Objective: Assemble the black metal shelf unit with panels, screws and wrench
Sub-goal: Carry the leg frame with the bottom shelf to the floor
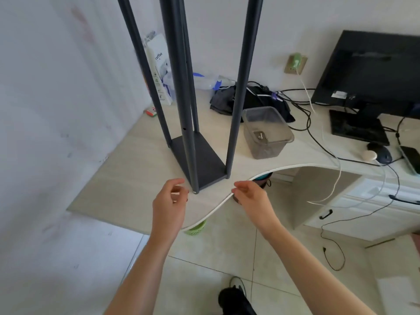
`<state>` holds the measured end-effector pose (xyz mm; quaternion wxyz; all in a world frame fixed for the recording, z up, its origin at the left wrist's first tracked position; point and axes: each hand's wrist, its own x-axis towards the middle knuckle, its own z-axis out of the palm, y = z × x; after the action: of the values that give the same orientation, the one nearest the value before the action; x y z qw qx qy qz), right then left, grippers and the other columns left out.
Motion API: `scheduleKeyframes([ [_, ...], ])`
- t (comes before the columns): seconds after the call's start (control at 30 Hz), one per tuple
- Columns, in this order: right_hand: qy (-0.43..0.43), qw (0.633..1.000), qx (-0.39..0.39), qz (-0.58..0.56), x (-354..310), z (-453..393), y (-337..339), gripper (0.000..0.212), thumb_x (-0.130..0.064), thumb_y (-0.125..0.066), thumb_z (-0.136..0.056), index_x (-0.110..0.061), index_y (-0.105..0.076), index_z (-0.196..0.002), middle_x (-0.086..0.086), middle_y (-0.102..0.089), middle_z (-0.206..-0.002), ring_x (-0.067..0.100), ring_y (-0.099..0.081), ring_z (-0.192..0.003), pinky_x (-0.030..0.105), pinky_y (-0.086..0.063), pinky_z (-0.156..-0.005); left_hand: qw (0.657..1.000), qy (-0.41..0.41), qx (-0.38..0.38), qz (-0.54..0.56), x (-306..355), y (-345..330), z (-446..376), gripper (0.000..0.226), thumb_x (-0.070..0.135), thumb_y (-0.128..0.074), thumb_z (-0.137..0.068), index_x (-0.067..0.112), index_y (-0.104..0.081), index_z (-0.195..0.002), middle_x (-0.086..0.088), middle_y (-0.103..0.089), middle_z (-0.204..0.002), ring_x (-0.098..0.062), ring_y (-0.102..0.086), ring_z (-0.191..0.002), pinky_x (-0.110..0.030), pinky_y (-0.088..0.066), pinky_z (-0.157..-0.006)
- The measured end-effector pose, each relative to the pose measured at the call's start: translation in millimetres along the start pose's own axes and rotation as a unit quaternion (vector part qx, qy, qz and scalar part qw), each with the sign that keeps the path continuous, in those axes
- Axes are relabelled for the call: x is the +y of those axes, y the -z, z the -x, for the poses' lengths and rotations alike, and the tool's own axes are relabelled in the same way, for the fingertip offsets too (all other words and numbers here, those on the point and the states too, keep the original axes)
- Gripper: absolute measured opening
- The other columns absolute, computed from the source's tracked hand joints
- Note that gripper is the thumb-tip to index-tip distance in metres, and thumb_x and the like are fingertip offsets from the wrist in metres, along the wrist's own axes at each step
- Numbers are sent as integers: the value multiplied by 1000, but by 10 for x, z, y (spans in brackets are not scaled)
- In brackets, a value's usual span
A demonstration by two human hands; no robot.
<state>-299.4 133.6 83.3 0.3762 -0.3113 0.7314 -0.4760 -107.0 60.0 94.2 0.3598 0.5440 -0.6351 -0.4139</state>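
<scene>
left hand (pixel 170 198) loosely curled, holding nothing | right hand (pixel 250 196) likewise

Shelf posts (pixel 179 64) cut off at top edge; container (pixel 266 133) contents too small to tell.

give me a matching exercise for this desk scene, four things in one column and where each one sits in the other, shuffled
Things:
1. clear plastic container
2. monitor
3. coffee bag
4. green basket

Places:
A. leaning on the wall behind the shelf posts
B. under the desk edge, on the floor
C. far right of the desk
D. on the desk just right of the shelf unit

Pairs: 1-D, 2-C, 3-A, 4-B
</scene>
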Motion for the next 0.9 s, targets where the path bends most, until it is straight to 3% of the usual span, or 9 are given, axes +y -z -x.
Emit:
scheduleKeyframes([
  [0.1, 49, 999, 7, 9, -299, -259, 67, 15, -23, -56, -97, -30, -60, -110, -9, -67, -107, 7, -61, -98, 21, -48, -81, 998, -29, 55, 25, 248, 33, -243, 18, 18, -59, -100, 26, -62, -116, 11, -66, -97, -6, -64, -87, -6, -43, -68],
  [0.23, 117, 992, 28, 22, -714, -617, 213, 19, -25, -53, -100, -32, -53, -117, -19, -60, -106, -5, -56, -98, 4, -44, -62, 990, -83, 106, 49, 605, 14, -506, 25, 22, -61, -100, 25, -56, -124, 12, -60, -110, 8, -57, -96, -5, -44, -76],
  [0.3, 143, 988, 50, 16, -925, -794, 272, 25, -26, -54, -100, -30, -50, -124, -21, -57, -110, -9, -54, -99, -1, -41, -63, 987, -97, 112, 64, 772, -20, -634, 32, 26, -62, -99, 24, -54, -130, 15, -59, -116, 8, -57, -103, -5, -45, -80],
  [0.43, 183, 980, 74, -3, -1269, -1095, 327, 41, -33, -56, -98, -26, -43, -137, -10, -55, -123, 5, -57, -106, 11, -42, -72, 980, -116, 118, 107, 1012, -100, -836, 37, 32, -66, -96, 29, -52, -130, 29, -61, -112, 6, -60, -107, -7, -48, -83],
  [0.57, 223, 973, 56, -24, -1478, -1289, 334, 38, -31, -51, -100, -26, -42, -137, -12, -57, -113, -17, -53, -93, -1, -40, -67, 975, -131, 118, 138, 1088, -216, -940, 36, 35, -64, -96, 25, -53, -129, 28, -64, -108, 1, -64, -104, -10, -51, -81],
  [0.63, 235, 971, 48, -24, -1518, -1361, 331, 33, -29, -49, -101, -26, -44, -134, -15, -58, -107, -19, -53, -88, -3, -38, -67, 970, -140, 125, 151, 1089, -267, -967, 29, 38, -62, -98, 23, -56, -123, 21, -66, -102, -4, -66, -97, -12, -51, -79],
  [0.8, 233, 972, 21, -17, -1487, -1473, 289, 29, -26, -44, -104, -24, -45, -133, -11, -59, -97, -12, -54, -79, 1, -41, -67, 965, -152, 136, 166, 1075, -366, -989, 30, 48, -54, -95, 23, -55, -112, 18, -67, -93, -13, -69, -87, -12, -51, -79],
  [0.9, 233, 972, 6, -14, -1467, -1502, 278, 29, -23, -41, -105, -23, -44, -134, 3, -62, -97, 5, -57, -79, 14, -48, -66, 967, -143, 137, 160, 1039, -415, -1029, 20, 43, -51, -97, 26, -55, -108, 10, -65, -86, -11, -67, -79, -14, -51, -75],
])
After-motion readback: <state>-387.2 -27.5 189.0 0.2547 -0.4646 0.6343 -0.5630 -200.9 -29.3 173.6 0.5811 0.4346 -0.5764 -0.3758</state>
